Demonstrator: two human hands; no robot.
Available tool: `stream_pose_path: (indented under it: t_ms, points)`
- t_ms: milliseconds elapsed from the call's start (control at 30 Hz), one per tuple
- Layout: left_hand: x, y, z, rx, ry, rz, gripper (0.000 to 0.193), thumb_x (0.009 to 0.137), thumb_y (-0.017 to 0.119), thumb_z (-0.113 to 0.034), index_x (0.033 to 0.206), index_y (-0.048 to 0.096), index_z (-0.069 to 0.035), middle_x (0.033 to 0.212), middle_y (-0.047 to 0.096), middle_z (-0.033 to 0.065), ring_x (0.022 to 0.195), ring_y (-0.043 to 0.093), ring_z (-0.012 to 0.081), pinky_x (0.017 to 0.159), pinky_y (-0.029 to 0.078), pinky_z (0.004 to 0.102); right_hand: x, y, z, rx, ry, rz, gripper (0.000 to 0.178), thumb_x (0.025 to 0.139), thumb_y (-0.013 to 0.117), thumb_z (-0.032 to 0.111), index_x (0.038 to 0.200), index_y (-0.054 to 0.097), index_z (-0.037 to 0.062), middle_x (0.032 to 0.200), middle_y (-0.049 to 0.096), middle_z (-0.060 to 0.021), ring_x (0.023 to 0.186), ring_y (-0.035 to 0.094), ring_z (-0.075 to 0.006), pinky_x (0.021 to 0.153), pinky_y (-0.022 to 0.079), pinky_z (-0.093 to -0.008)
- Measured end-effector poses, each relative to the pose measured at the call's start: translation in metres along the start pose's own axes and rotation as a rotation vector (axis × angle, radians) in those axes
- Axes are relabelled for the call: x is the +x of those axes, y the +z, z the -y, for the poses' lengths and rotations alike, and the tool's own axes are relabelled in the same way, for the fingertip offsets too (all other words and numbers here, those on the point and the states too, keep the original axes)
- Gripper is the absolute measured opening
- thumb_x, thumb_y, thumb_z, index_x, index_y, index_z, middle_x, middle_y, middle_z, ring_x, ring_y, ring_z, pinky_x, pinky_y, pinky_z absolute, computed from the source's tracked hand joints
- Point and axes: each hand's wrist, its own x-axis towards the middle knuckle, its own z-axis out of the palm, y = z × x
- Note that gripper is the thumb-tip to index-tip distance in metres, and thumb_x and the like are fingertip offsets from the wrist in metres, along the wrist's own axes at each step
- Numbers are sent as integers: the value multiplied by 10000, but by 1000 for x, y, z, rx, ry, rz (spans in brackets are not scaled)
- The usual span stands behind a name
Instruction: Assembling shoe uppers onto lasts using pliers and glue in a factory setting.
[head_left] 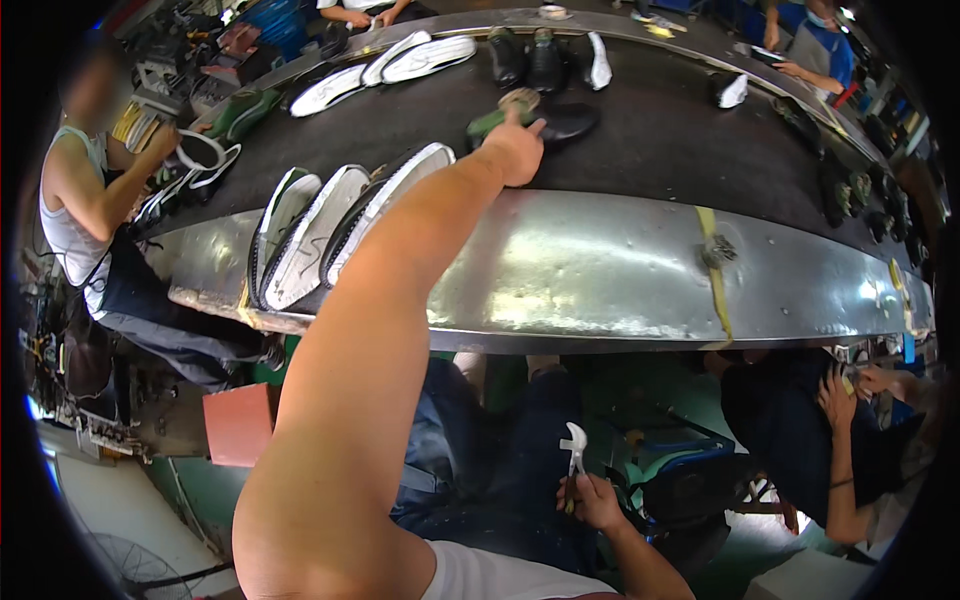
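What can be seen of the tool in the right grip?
The tool has a silvery, metallic-looking head, hooked at the top, a slimmer shank and a brownish handle. It stands nearly upright, head up, low in the picture, right of centre. Only the right grip touches it, partly hiding the handle.

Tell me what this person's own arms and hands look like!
The left hand and right hand wear no gloves. The left arm and right forearm look bare, with no watch or bracelet showing. A bit of white top shows. Rings are too small to tell.
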Motion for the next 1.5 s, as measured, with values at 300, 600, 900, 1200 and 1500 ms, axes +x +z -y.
stream_pose_path:
  t_ms: [300, 600, 900, 1200, 1500]
  points:
    - [-89, 59, 131, -562, -179, 447, 718, 816, 744, -490, 1367, 577, -63, 1280, 647, 189, 1179, 615, 347, 1005, 475, 436, 10, -3, 9, -48, -4, -3, 508, 1088, 340, 397, 1126, 580, -50, 909, 690, -138, 702, 688, -188, 455, 465, -236]
    - [-237, -58, 88, -1624, -17, -140, 701, 863, 789, -305, 1455, 490, -78, 1337, 605, 95, 1193, 556, 170, 1055, 423, 311, -7, 13, 4, -131, -16, -56, 467, 1075, 421, 376, 1161, 564, -59, 944, 684, -142, 755, 694, -209, 599, 524, -292]
    - [-409, -47, -116, -1803, -49, -517, 796, 791, 826, -142, 1492, 451, -105, 1516, 391, 230, 1437, 367, 332, 1152, 305, 394, -50, 58, 42, -487, -323, -64, 301, 989, 593, 196, 1222, 575, 7, 914, 674, -43, 764, 642, -122, 717, 520, -274]
    - [-425, 29, -217, -2116, -122, -441, 516, 1002, 578, -216, 1481, 410, -125, 1593, 260, 187, 1492, 243, 316, 1203, 207, 424, -71, 111, 87, -748, -70, 147, 380, 978, 570, 202, 1315, 560, 27, 1050, 686, -68, 805, 611, -114, 748, 506, -275]
    - [-431, 25, -214, -1996, -139, -367, 497, 1076, 431, -320, 1498, 364, -67, 1567, 322, 164, 1463, 292, 262, 1189, 230, 379, -40, 128, 86, -498, -264, 211, 330, 997, 568, 210, 1262, 568, 12, 1004, 676, -66, 845, 629, -141, 811, 512, -307]
